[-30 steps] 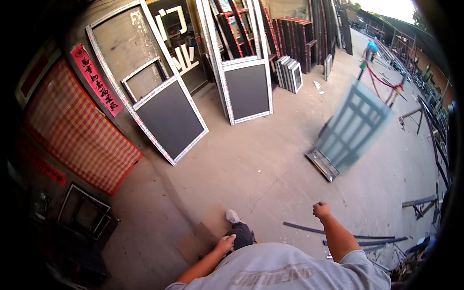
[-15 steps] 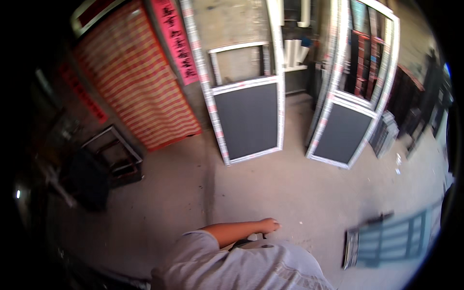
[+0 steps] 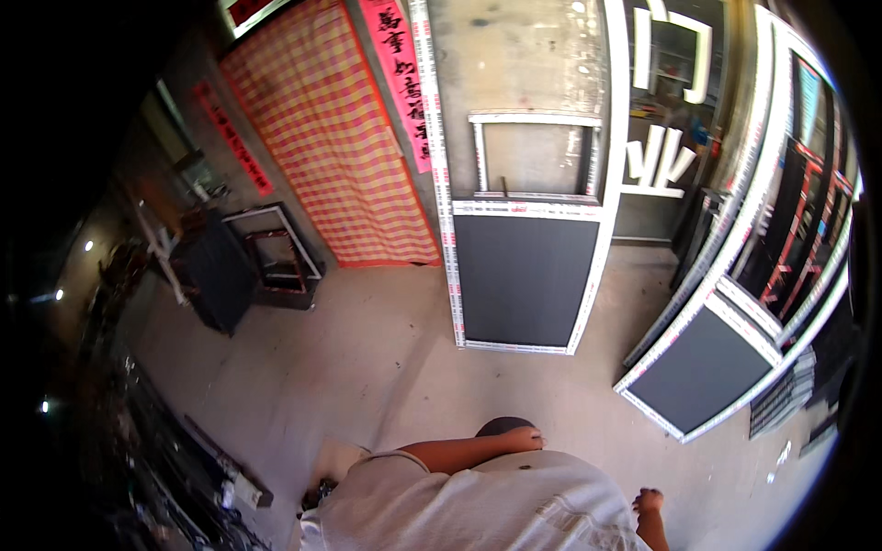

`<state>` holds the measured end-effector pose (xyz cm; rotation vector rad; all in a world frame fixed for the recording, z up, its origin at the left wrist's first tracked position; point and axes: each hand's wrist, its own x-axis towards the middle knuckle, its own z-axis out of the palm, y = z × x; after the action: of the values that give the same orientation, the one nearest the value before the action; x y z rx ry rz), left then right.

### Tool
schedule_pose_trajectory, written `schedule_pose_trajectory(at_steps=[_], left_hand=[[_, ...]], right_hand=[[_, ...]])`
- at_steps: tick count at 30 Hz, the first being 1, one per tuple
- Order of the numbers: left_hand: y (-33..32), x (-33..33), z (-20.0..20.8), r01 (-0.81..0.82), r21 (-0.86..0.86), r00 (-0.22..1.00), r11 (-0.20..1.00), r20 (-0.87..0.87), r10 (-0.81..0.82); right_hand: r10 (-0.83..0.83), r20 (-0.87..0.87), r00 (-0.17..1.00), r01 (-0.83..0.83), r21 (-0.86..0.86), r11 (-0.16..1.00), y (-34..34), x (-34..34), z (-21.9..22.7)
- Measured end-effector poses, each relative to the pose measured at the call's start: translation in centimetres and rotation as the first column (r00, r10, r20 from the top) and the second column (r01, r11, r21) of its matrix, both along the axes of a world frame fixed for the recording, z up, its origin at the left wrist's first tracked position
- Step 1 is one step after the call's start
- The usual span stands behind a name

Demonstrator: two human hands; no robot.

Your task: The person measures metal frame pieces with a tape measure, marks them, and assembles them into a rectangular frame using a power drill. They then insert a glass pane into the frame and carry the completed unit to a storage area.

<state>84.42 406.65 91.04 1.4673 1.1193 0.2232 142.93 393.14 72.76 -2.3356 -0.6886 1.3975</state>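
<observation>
My left hand (image 3: 525, 438) is held across the front of my light shirt (image 3: 496, 500), its fingers curled in. Whatever may be inside that hand is hidden. Just beyond it shows a dark rounded shape (image 3: 503, 425), possibly my own leg or shoe. Lower right, my right hand (image 3: 649, 501) hangs beside my body, fingers loosely bent and slightly apart, with nothing visible in it. Ahead stands a tall door (image 3: 528, 285) with a white taped frame and a dark lower panel. Neither hand touches it.
A second white-framed door (image 3: 698, 367) leans at the right, near stacked dark profiles (image 3: 783, 395). A checked curtain (image 3: 335, 138) covers a doorway at the far left. Small frames (image 3: 280, 257) and a dark box (image 3: 216, 280) stand below it. Dark clutter (image 3: 175, 468) lies along the left.
The view has swung and come nearer the doors, which now look larger and farther right. The pale blue panel at right has left the view. My right hand has come into sight.
</observation>
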Motion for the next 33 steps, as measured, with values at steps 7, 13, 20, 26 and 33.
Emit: schedule_pose_trajectory(at_steps=[7,13,20,26,33], left_hand=[[15.9,6.0,-3.8,0.066,0.167,0.996,0.984,0.044,-0.074],[36.6,8.2,-4.1,0.033,0.242,0.999,0.97,-0.045,-0.022],[52.6,8.8,1.4,-0.103,0.246,0.994,0.964,0.047,0.095],[61.2,8.1,0.7,-0.416,0.044,0.908,0.908,-0.026,0.418],[65.6,8.4,-4.5,-0.595,-0.056,0.78,0.802,-0.281,0.559]], right_hand=[[0.031,-0.06,0.998,-0.004,0.404,0.915,29.9,-5.9,14.1],[0.091,-0.208,0.974,-0.028,0.291,0.956,43.5,-8.4,12.1],[0.305,-0.111,0.946,-0.259,0.31,0.915,64.2,-9.0,16.8],[0.15,-0.518,0.842,0.018,0.305,0.952,87.1,-6.9,18.2],[0.114,-0.505,0.855,-0.094,0.065,0.993,110.4,-3.4,11.6]])
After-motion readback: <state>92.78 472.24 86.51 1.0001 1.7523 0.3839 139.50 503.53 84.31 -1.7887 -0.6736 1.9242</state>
